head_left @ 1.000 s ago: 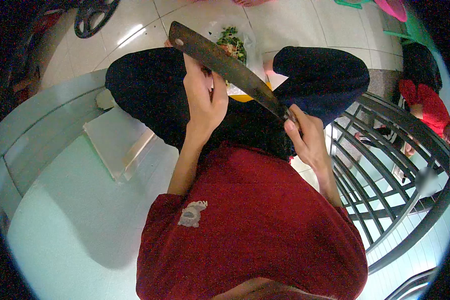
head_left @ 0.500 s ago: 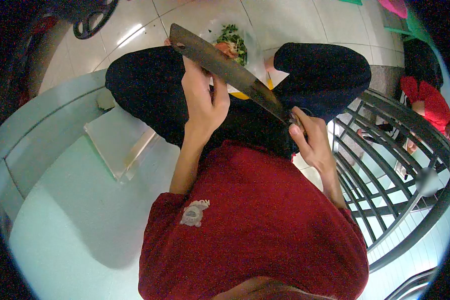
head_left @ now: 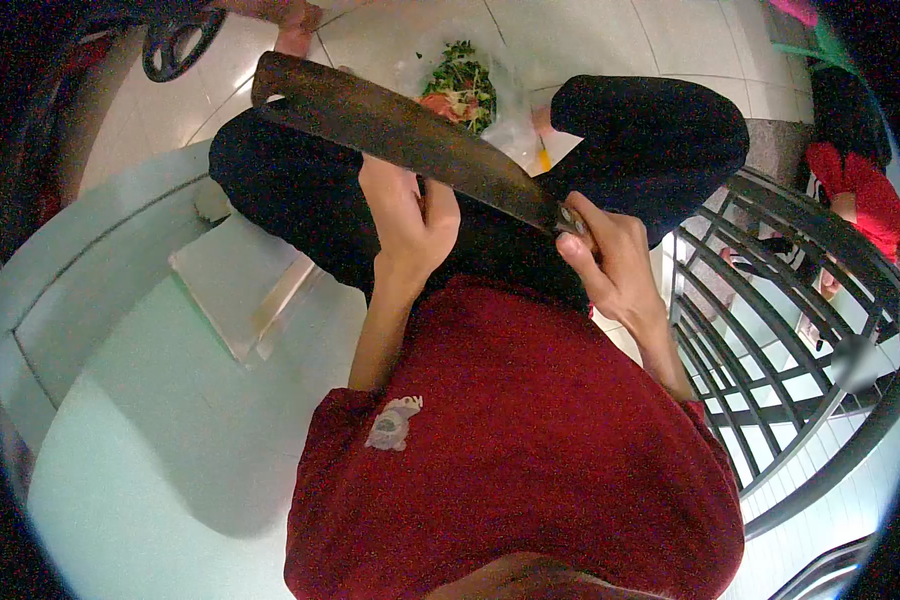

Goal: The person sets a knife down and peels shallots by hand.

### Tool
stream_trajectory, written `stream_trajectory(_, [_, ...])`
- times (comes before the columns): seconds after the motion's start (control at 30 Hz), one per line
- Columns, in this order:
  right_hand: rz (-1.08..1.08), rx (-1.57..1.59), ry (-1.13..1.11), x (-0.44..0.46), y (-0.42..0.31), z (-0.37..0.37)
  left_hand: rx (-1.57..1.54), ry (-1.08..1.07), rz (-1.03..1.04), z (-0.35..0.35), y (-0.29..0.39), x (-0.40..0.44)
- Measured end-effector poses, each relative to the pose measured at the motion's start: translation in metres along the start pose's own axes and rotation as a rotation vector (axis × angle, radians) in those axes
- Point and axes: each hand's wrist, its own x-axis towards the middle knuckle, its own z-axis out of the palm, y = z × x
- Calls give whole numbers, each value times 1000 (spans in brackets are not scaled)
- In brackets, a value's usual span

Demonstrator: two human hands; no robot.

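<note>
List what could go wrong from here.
The knife, gripped in the right hand, hides the left hand's fingertips from view; a slip might cut them. A bare limb shows near the blade's far end in view, so a wide swing may be risky. The loose greens could spill if the thin plastic gets knocked.

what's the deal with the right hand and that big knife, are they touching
Touching. The head view shows the right hand closed around the handle end of the knife, with thumb and fingers against it.
</note>
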Motion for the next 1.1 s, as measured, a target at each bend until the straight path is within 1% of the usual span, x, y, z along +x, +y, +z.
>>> stream_trajectory(0.03, [-20,4,-1,2,-1,2,-57,54,-61,0,2,0])
stream_trajectory(0.07, [-20,5,-3,4,-4,2,-55,55,-63,0,0,-3])
stream_trajectory(0.17, [6,69,-14,15,-17,-1,128,-6,33,-1,-8,-9])
stream_trajectory(0.27, [20,36,-69,17,-19,0,63,35,89,-1,-8,1])
stream_trajectory(0.3, [33,-9,-63,13,-14,0,-117,186,-71,0,-5,4])
stream_trajectory(0.37, [38,-59,-58,4,-5,2,-298,343,-226,-3,-8,5])
stream_trajectory(0.4, [52,-33,-38,-1,1,3,-167,193,-185,-7,-15,2])
stream_trajectory(0.43, [71,-5,-18,-5,3,3,-121,142,-150,-9,-17,1])
stream_trajectory(0.47, [108,-4,-73,-5,-1,-1,-76,93,-112,-10,-18,1])
stream_trajectory(0.5, [112,-5,-70,-6,-1,-1,-33,45,-73,-11,-18,2])
stream_trajectory(0.53, [89,-15,-54,-8,-1,-1,-29,63,-109,-11,-16,4])
stream_trajectory(0.63, [70,-6,-56,-10,0,1,-18,166,-88,-14,-24,8])
stream_trajectory(0.73, [59,28,-90,-10,6,0,92,81,24,-20,-18,11])
stream_trajectory(0.8, [55,43,-104,-12,7,0,85,128,-36,-17,-9,11])
stream_trajectory(0.83, [32,37,-71,-12,6,0,81,143,-56,-16,-6,12])
stream_trajectory(0.87, [8,29,-38,-12,5,-1,135,130,25,-16,-5,16])
stream_trajectory(0.93, [18,16,-43,-10,0,-5,187,119,107,-17,-6,15])
stream_trajectory(1.03, [13,-7,-36,-8,0,-5,234,14,95,-19,-10,1])
stream_trajectory(1.07, [-2,-21,-21,-8,0,-4,191,71,-30,-17,-5,-2])
stream_trajectory(1.1, [-1,-19,-20,-8,1,-3,169,99,-92,-16,-5,-3])
